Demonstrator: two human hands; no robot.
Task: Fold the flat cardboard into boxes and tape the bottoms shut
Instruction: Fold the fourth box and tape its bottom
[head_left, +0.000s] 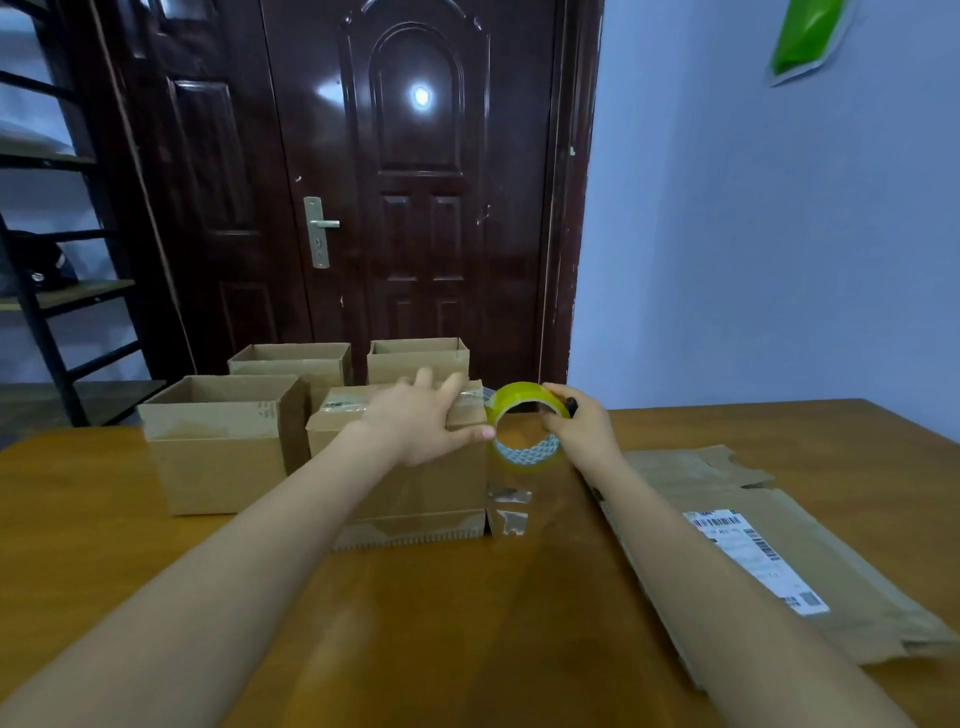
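Note:
A folded cardboard box (415, 493) stands upside down in the middle of the table, its closed flaps on top. My left hand (421, 423) lies flat on those flaps, thumb over the right edge. Just right of the box, my right hand (582, 423) holds a yellowish roll of clear tape (524, 421) upright. A strip of clear tape (506, 499) runs from the roll down the box's right side. Flat cardboard (769, 551) with a white label lies on the right of the table.
Three open-topped boxes stand behind and left: one (218, 447) at the left, one (296, 364) behind it, one (418, 358) at the back. The wooden table (467, 623) fills the foreground. A dark door (415, 182) and a shelf rack (52, 260) are beyond.

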